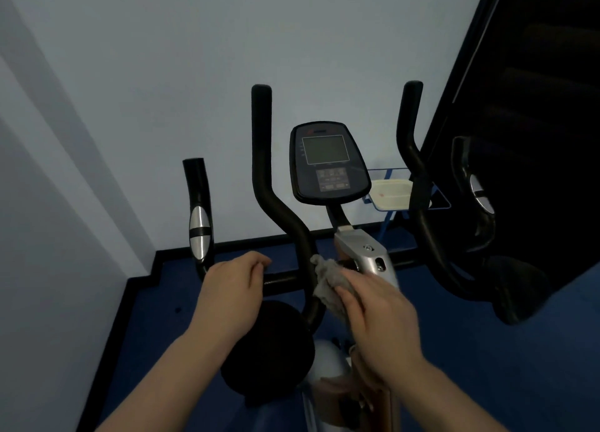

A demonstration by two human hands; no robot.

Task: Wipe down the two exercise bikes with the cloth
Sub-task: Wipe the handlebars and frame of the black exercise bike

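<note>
Hands on the black exercise bike (pixel 293 224), one wiping with a crumpled grey cloth (pixel 328 284).

Pale blue-grey wall (pixel 162 74) fills the background above a dark blue floor (pixel 487 350) with a black skirting edge; a dark panel stands at the right edge. The bike's black curved handlebars rise on both sides of a black oval console with a grey screen (pixel 326 162), which sits on a silver metal stem (pixel 367 253). The right hand (pixel 380 311) lies over the cloth with fingers fairly straight, pressing it against the handlebar joint just beside the stem. The left hand (pixel 233 289) is curled round the horizontal black bar, near a side grip with a silver sensor pad (pixel 199 233).
</note>
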